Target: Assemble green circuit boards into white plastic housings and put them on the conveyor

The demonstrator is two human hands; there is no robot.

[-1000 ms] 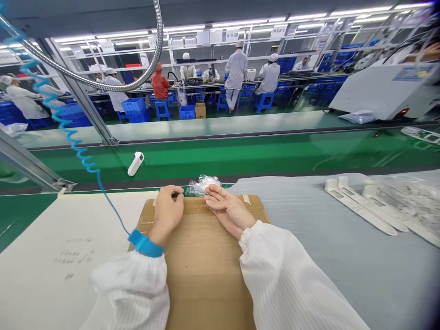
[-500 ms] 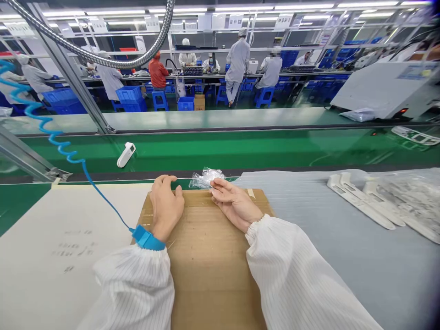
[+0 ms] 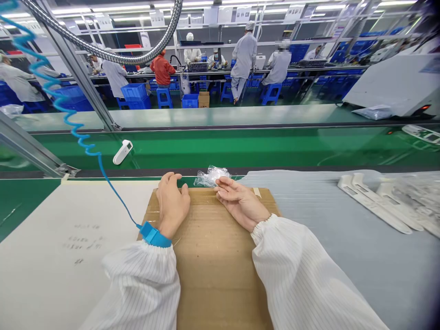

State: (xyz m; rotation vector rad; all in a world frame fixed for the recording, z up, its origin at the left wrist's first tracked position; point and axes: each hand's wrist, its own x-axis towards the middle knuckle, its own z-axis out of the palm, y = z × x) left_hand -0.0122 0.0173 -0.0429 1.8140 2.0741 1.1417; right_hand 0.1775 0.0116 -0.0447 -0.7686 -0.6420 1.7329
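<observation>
Nearest, two white striped sleeves (image 3: 147, 275) reach forward over one brown cardboard piece (image 3: 216, 261), lying centrally on the bench. One blue wristband (image 3: 156, 236), with a coiled cord, circles the left wrist.

At the cardboard's far edge, the left hand (image 3: 173, 201) curves loosely, thumb apart from the fingers, grasping nothing visible. The right hand (image 3: 242, 204) is turned palm inward, fingertips close together; whether they pinch anything, I cannot tell. One crumpled wad of clear plastic (image 3: 210, 176) lies just beyond those fingertips, perhaps touching them.

To the right, on a grey sheet (image 3: 374, 275), are at least three long white parts (image 3: 373, 206) and one clear bag (image 3: 419, 188) of pieces too blurred to count.

Beyond runs a green belt (image 3: 223, 151). Its one white device (image 3: 123, 152) and one slotted white piece (image 3: 421, 133) have slipped leftward over the last second, while both hands have barely shifted, suggesting a pause in the handling.

Farthest, at least eight people work, one wearing red (image 3: 162, 69).
</observation>
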